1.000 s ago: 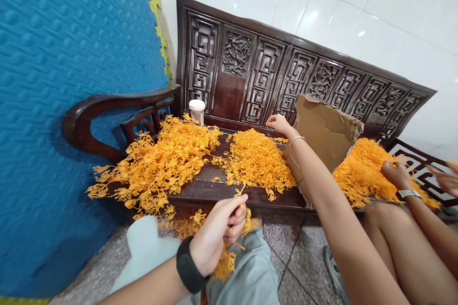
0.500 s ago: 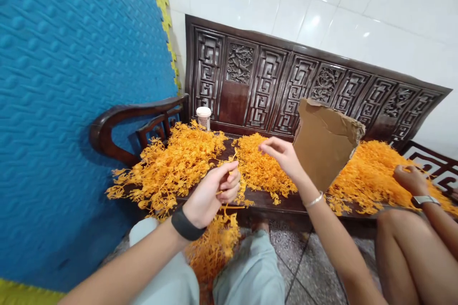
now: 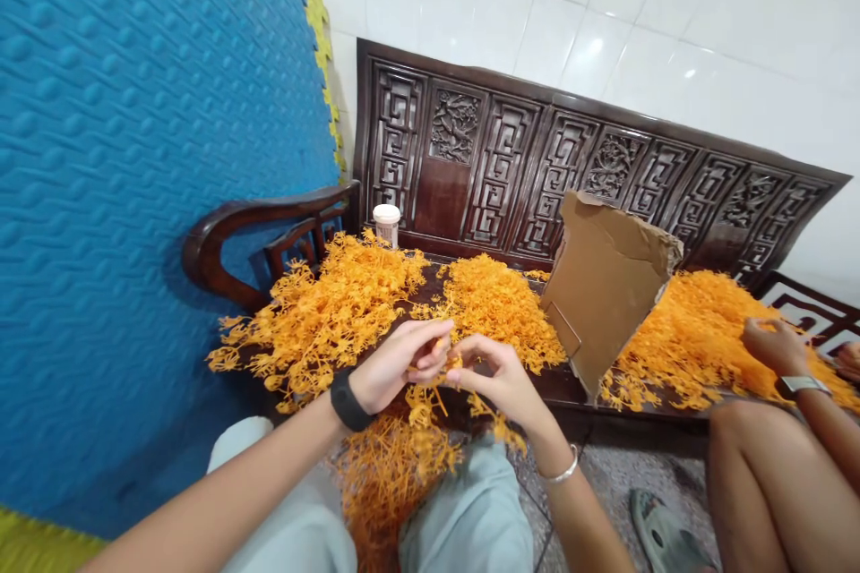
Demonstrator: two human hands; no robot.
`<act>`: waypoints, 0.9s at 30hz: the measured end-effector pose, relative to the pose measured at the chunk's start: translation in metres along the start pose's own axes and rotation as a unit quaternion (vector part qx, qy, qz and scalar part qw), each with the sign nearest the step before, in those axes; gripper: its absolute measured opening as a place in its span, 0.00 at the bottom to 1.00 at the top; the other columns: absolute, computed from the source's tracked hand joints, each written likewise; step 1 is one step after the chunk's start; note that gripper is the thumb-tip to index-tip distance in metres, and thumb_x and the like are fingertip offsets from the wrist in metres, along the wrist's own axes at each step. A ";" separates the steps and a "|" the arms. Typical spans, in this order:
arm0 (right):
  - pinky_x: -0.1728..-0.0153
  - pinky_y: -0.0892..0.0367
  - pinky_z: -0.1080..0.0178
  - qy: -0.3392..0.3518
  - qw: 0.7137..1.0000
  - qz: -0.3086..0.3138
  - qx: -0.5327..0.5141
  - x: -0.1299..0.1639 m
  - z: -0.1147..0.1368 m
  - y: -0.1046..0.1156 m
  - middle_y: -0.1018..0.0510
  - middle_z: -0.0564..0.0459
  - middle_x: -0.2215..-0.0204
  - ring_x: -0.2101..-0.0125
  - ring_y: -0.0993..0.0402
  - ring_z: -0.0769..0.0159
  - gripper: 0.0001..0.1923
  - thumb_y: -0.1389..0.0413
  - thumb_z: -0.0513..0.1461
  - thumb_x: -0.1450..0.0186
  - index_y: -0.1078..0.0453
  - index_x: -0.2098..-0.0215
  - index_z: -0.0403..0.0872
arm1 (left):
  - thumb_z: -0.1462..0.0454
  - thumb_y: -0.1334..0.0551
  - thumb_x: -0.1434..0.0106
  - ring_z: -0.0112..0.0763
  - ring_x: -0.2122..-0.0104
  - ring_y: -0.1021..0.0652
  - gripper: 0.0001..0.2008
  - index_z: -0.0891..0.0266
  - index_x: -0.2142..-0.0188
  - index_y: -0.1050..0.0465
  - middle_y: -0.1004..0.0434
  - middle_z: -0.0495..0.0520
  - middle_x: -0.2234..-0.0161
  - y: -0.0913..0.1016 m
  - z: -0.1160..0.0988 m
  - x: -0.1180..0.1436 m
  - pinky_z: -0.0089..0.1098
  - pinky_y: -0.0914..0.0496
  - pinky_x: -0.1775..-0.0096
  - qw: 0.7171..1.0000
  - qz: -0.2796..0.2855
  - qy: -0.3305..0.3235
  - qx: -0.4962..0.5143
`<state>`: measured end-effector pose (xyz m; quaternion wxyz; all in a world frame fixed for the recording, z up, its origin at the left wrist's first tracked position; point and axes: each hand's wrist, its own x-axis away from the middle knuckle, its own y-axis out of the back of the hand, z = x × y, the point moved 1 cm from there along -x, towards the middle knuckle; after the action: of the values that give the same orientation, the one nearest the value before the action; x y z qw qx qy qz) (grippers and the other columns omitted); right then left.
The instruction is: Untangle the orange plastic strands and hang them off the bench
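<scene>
Hanging just below both hands: orange sprigs.

Glossy carved wood bench, matt torn-edged cardboard, smooth shiny wall tiles, embossed foam-like blue mat.

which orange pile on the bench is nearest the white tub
The left pile, just in front of the tub; the middle pile and right pile flank the cardboard, farther off.

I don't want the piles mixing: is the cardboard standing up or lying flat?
Standing. The cardboard sheet rises from the bench between two piles of orange sprigs, hiding part of the carved backrest.
</scene>
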<state>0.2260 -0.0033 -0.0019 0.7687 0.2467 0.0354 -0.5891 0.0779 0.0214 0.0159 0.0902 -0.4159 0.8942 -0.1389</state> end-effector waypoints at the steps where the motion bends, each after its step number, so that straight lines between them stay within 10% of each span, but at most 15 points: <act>1: 0.71 0.38 0.68 -0.009 1.000 -0.006 -0.008 0.001 -0.005 -0.003 0.29 0.55 0.74 0.73 0.34 0.72 0.09 0.44 0.43 0.46 0.31 0.69 0.46 | 0.58 0.49 0.41 0.16 0.88 0.50 0.18 0.63 0.84 0.46 0.54 0.40 0.88 0.005 0.002 -0.001 0.25 0.57 0.82 1.000 -0.008 0.004 0.009; 19: 0.71 0.38 0.66 -0.086 0.988 0.003 -0.128 -0.003 -0.059 -0.041 0.32 0.57 0.81 0.77 0.36 0.71 0.05 0.47 0.39 0.47 0.36 0.78 0.45 | 0.57 0.45 0.46 0.16 0.89 0.50 0.18 0.62 0.87 0.47 0.55 0.39 0.90 -0.001 0.023 0.004 0.24 0.56 0.83 0.992 -0.122 0.016 -0.013; 27: 0.69 0.42 0.64 -0.009 0.964 -0.209 0.164 0.024 -0.039 -0.037 0.32 0.55 0.79 0.74 0.38 0.68 0.05 0.50 0.37 0.45 0.38 0.79 0.47 | 0.57 0.46 0.47 0.17 0.87 0.53 0.18 0.62 0.86 0.48 0.56 0.40 0.88 -0.021 0.033 0.002 0.25 0.59 0.82 0.988 -0.145 0.049 0.013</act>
<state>0.2080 -0.0151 -0.0566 0.5779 0.3518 -0.0179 -0.7362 0.1012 0.0012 -0.0087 0.0310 -0.5327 0.8258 -0.1823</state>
